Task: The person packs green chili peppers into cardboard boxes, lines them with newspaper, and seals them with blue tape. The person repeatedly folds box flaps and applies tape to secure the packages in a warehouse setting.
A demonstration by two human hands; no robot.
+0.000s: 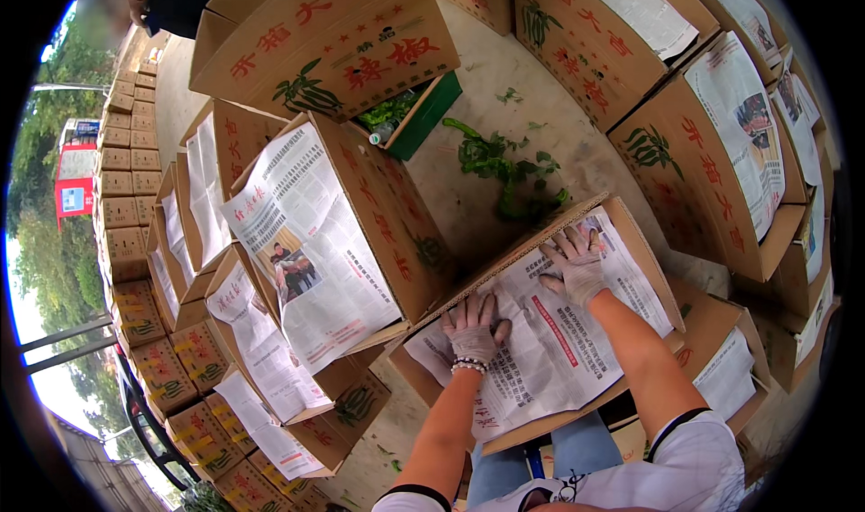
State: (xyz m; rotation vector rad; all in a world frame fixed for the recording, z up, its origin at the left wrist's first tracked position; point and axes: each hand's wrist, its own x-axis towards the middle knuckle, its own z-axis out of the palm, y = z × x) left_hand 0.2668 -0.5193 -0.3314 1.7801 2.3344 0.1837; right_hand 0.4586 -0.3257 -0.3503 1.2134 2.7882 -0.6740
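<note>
Before me stands an open cardboard box (647, 269) with sheets of newspaper (540, 336) spread inside it. My left hand (471, 329), in a thin translucent glove with a beaded bracelet at the wrist, lies palm down on the paper, fingers apart, near the box's far wall. My right hand (578, 265), gloved the same way, presses flat on the paper further right, close to the far right corner, its fingers spread. Neither hand grips anything. Text and pictures on the newspaper show around both hands.
Newspaper-lined boxes stand at left (399, 221) and right (682, 174). Beyond my box, green peppers and leaves (500, 161) lie on the floor beside a green-sided box (426, 117) with a bottle (384, 132). Closed cartons (138, 313) are stacked far left. A person (179, 2) is at upper left.
</note>
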